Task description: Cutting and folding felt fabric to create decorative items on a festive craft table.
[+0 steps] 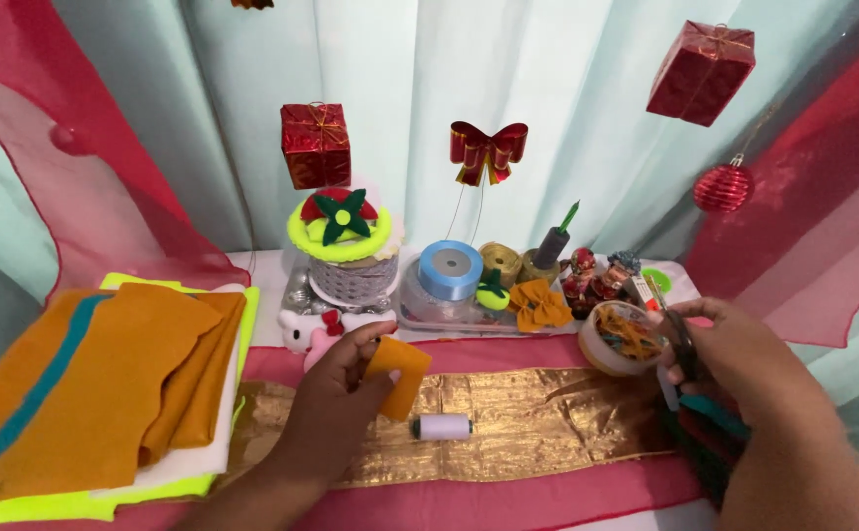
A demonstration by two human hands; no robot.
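Head view shows, nearest, the left hand (336,393) pinching a small orange felt piece (400,374) between thumb and fingers, held just above the gold ribbon strip (537,418) that runs across the pink cloth (508,497). A white thread spool (443,427) lies on the gold strip just below the felt piece. At near right, the right hand (744,369) is closed around scissors (683,344), with 1 finger through a handle loop. At near left sits a stack of felt sheets (105,393) in orange, teal, white and neon yellow. Farther back, a round tub of scraps (618,339) sits just left of the right hand. Beyond it stand a blue ribbon roll (451,270), an orange felt bow (539,305) and a neon-rimmed felt decoration (341,231). Farthest, 2 red gift boxes (315,146) hang before the pale curtain (567,98).
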